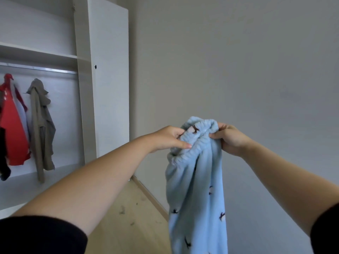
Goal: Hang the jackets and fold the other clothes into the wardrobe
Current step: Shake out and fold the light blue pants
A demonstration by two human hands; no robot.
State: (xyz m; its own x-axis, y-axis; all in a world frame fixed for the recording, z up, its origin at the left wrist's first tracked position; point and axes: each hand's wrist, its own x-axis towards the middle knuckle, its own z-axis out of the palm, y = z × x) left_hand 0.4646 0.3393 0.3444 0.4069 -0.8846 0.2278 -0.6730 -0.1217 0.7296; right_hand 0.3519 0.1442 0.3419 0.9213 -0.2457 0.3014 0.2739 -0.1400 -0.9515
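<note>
Light blue fleece trousers (197,189) with small dark prints hang in front of me, held up by their elastic waistband. My left hand (167,138) pinches the waistband's left side, and my right hand (229,137) grips its right side. The legs drop below the frame's lower edge. To the left stands the open white wardrobe (84,107) with a metal rail (40,68). On the rail hang a red jacket (12,123) and an olive-grey jacket (41,125).
The wardrobe's open door (110,79) juts toward me between the wardrobe and the grey wall (238,61). A dark garment (3,162) hangs at the far left edge. Wooden floor (128,217) with bits of lint runs along the skirting board.
</note>
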